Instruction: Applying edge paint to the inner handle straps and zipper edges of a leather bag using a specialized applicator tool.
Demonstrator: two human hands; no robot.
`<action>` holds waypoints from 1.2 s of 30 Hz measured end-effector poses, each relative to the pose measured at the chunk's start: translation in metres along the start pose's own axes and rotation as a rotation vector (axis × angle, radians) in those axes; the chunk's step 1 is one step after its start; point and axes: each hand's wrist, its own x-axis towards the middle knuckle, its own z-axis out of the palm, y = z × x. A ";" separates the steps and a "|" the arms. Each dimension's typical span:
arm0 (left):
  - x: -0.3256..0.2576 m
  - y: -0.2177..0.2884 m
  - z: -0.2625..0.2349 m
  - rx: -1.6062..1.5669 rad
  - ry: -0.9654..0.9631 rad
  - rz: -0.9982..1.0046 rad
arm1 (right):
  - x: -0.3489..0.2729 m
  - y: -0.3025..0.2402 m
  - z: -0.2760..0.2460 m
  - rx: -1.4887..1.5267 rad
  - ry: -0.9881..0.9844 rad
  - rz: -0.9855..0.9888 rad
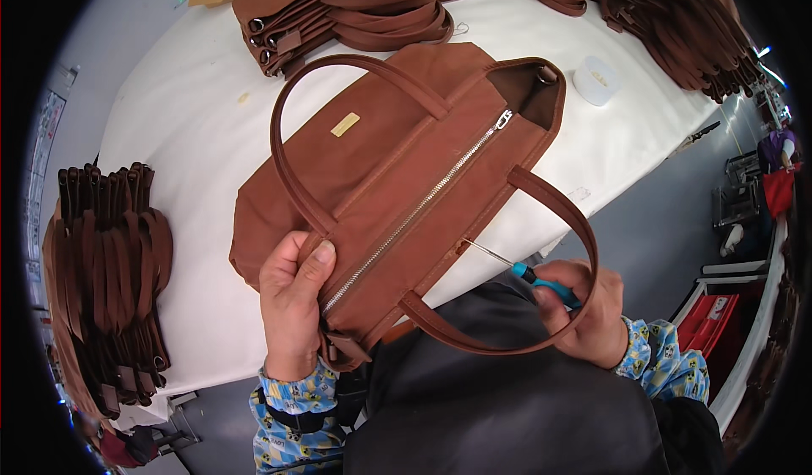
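Note:
A brown handbag point(372, 166) lies tilted across the table edge, its silver zipper point(423, 200) closed along the top and a small gold plate point(344, 125) on its side. My left hand point(292, 297) grips the bag near the zipper's lower end, thumb on top beside a handle's base. My right hand point(584, 310) is closed round the teal and black handle of a thin metal-shafted tool, like a screwdriver or awl point(522, 269). The tool's tip touches the bag's near top edge, between the ends of the near handle point(584, 221), whose loop passes by my right hand.
Stacked brown bag parts with straps point(338, 10) lie at the back, with more straps point(677, 35) at the back right and a pile point(110, 280) at the left. A small white cup point(596, 81) stands on the white table point(203, 179). A red crate point(709, 323) sits at the right.

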 end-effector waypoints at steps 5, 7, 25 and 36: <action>0.000 -0.002 -0.002 0.009 -0.011 -0.002 | 0.001 -0.003 0.000 0.063 -0.043 0.002; 0.000 -0.002 -0.002 0.018 -0.002 0.000 | 0.003 -0.003 -0.002 0.029 -0.050 -0.001; -0.001 0.000 0.000 0.039 -0.008 0.009 | 0.012 0.022 -0.016 0.282 -0.113 0.074; -0.002 -0.001 -0.003 0.047 -0.030 0.020 | 0.022 0.028 -0.012 0.207 -0.078 0.055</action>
